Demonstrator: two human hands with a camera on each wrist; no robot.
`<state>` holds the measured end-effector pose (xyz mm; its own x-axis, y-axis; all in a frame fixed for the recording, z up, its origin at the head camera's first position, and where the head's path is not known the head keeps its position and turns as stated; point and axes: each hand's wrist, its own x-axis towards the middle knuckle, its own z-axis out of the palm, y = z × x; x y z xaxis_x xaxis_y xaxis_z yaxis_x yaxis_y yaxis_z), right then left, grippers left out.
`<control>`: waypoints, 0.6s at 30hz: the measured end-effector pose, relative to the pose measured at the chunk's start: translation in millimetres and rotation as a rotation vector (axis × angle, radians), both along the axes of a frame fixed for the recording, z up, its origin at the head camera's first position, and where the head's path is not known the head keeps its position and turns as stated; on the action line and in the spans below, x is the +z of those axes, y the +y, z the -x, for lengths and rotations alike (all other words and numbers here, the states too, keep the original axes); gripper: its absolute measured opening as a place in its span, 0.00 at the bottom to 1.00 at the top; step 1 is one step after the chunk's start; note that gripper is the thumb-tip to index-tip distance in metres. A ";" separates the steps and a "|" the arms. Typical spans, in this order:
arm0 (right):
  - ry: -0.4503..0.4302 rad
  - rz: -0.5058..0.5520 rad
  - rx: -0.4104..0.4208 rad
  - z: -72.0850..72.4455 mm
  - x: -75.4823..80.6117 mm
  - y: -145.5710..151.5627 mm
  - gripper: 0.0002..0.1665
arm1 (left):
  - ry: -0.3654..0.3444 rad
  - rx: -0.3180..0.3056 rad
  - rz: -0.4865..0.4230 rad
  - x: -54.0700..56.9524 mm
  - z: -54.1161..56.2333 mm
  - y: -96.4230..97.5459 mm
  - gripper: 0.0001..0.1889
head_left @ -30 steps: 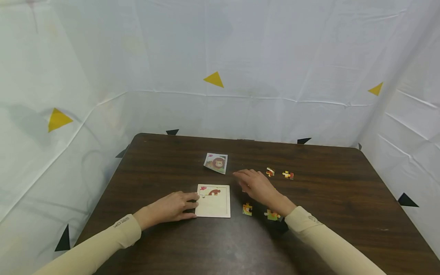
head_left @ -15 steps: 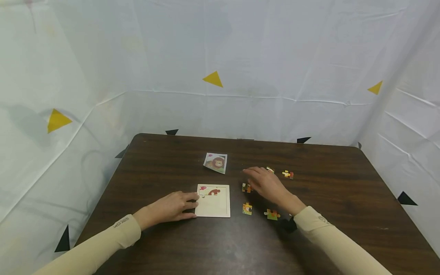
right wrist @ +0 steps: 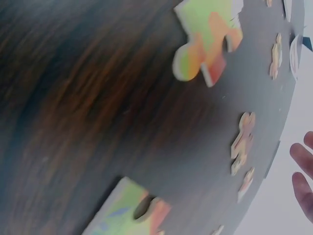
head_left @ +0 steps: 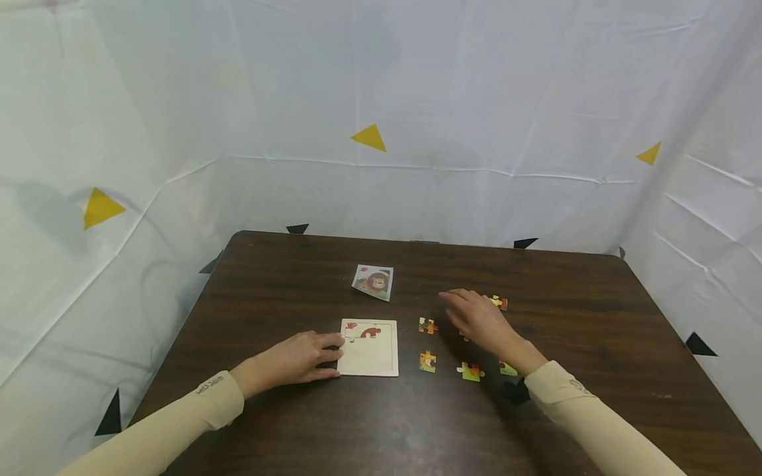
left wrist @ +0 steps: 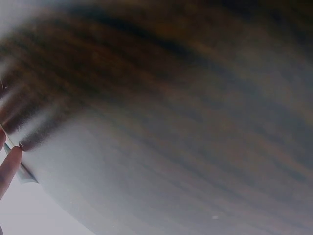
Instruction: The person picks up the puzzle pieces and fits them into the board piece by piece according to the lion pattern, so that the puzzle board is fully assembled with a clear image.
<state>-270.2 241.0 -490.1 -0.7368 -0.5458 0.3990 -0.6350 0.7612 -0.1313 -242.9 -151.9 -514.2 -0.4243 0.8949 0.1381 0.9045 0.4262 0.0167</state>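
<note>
In the head view a pale square puzzle board (head_left: 370,359) lies on the table, with a few fitted pieces (head_left: 363,331) along its top. My left hand (head_left: 300,357) rests at the board's left side, fingers stretched out and touching its edge. Only the fingertips (left wrist: 13,159) show in the left wrist view. Over the loose pieces hovers my right hand (head_left: 479,320), its fingers relaxed and holding nothing. It partly covers one piece (head_left: 464,336). In the right wrist view, a green and orange puzzle piece (right wrist: 210,36) lies near the camera, and the fingers (right wrist: 302,159) are raised at the right.
More loose puzzle pieces lie around: one (head_left: 427,325) right of the board, one (head_left: 428,361) below it, one (head_left: 471,371) further right, another (head_left: 499,303) beyond the right hand. A lion picture card (head_left: 374,282) lies behind the board. White cloth (head_left: 417,198) encloses the dark table (head_left: 286,277).
My right hand has moved to the right over the loose pieces, uncovering the piece beside the board and covering one further back. The left hand has stayed at the board.
</note>
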 end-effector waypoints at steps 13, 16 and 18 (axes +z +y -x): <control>-0.016 -0.017 -0.030 -4.4 -3.8 20.5 0.24 | -0.029 0.018 0.023 0.5 -0.1 -0.4 0.19; -0.037 -0.023 -0.048 -4.8 -3.5 23.8 0.24 | -0.031 0.018 0.025 0.3 -0.1 -0.5 0.19; -0.040 -0.024 -0.057 -5.4 -3.6 26.1 0.24 | -0.020 0.005 0.010 -0.5 0.4 -0.5 0.19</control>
